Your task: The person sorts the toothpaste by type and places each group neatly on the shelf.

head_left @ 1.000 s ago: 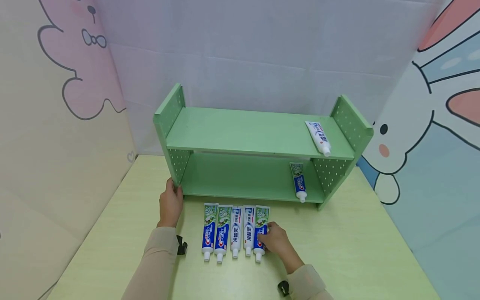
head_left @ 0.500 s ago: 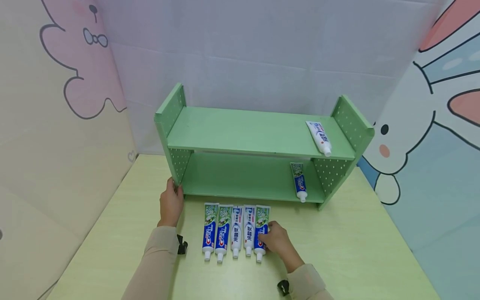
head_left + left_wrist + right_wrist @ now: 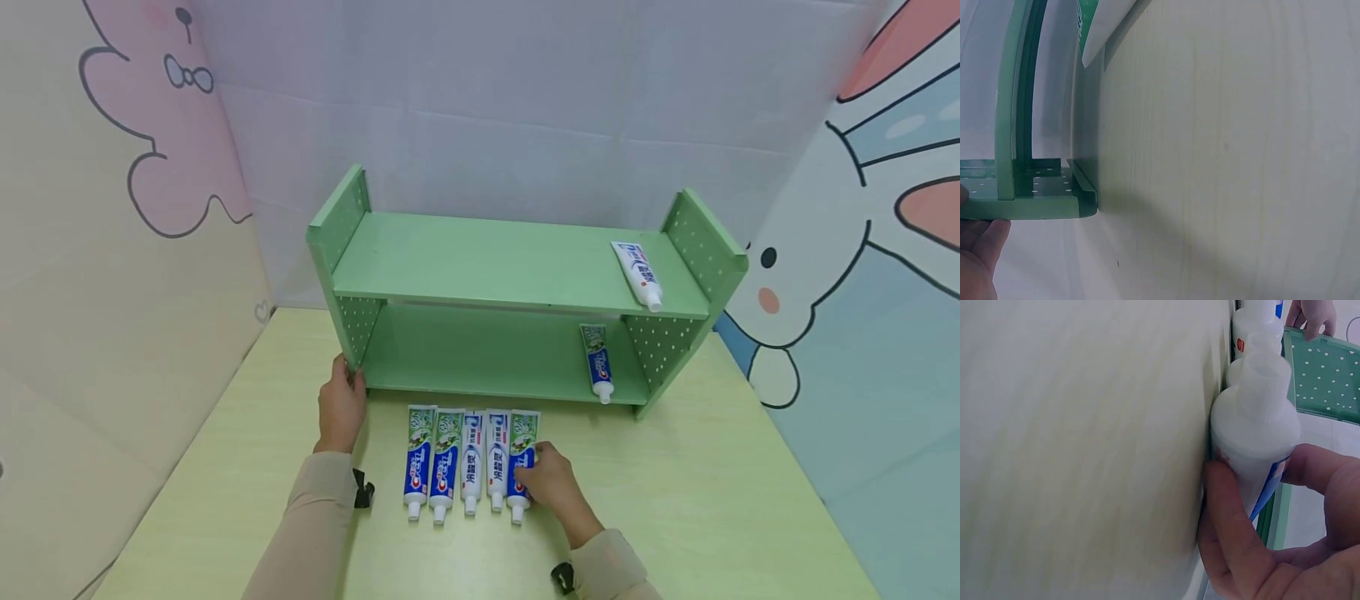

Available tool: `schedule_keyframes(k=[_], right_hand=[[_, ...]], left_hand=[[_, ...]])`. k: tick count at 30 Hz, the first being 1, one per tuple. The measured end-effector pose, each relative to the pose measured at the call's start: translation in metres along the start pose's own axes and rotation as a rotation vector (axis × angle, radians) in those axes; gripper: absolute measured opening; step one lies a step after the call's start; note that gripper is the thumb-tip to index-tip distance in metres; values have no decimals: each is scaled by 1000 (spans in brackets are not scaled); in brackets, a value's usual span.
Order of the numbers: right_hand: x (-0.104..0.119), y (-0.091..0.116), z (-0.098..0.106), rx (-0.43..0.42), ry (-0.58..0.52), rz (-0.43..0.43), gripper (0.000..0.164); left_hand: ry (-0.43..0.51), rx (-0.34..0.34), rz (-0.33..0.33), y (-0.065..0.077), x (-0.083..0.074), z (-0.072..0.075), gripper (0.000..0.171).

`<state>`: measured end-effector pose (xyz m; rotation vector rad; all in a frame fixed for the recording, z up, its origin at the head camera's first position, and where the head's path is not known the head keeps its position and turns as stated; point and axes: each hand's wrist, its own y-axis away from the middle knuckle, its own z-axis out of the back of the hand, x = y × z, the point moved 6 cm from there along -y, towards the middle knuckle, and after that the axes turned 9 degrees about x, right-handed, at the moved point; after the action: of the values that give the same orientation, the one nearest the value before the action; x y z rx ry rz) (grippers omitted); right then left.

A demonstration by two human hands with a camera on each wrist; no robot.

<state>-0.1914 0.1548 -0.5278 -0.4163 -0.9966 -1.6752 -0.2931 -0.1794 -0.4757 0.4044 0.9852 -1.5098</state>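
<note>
Low in the frame, right of centre, the right hand (image 3: 557, 483) has thumb and fingers clamped on the sides of a green-and-blue toothpaste tube (image 3: 524, 433) at the right end of a row on the pale table (image 3: 720, 483), its cap toward the bottom edge. Leftward beside it lie a white tube (image 3: 497, 462), a second white tube (image 3: 472, 462) and two more green-and-blue tubes (image 3: 446, 458). Left of centre, the left hand (image 3: 342, 410) pinches the front edge of the green rack's (image 3: 465, 257) left side panel between thumb and fingers. At right, the lower shelf (image 3: 465, 346) bears a Crest tube (image 3: 597, 362), the upper one a white-capped tube (image 3: 637, 273). Across the top hangs a lilac backdrop (image 3: 510, 100)
</note>
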Motion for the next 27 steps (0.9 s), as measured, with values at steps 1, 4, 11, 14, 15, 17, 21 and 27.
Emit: schedule_keyframes(k=[1,4,11,14,15,17,21,27], right_hand=[[1,0,0,-4,4,0,62],[2,1,1,-14,7,-1,61],[2,3,6,-27,14,16,60],[1,4,9,-16,-12,10,61],[1,4,10,-12,-20,8,61],[1,4,13,-7,-33,11,61],[-1,5,17,6,-75,19,61],[-5,6,20,39,-157,7,59]], left_hand=[[-8,-8,-4,0,0,0,34],[-12,-13,-4,0,1,0,34],[4,12,17,0,2,0,35],[2,14,21,0,4,-1,34],[3,13,21,0,4,-1,34],[2,15,20,-1,5,-1,34],[0,18,19,0,5,-2,35],[-2,22,30,0,5,-2,36]])
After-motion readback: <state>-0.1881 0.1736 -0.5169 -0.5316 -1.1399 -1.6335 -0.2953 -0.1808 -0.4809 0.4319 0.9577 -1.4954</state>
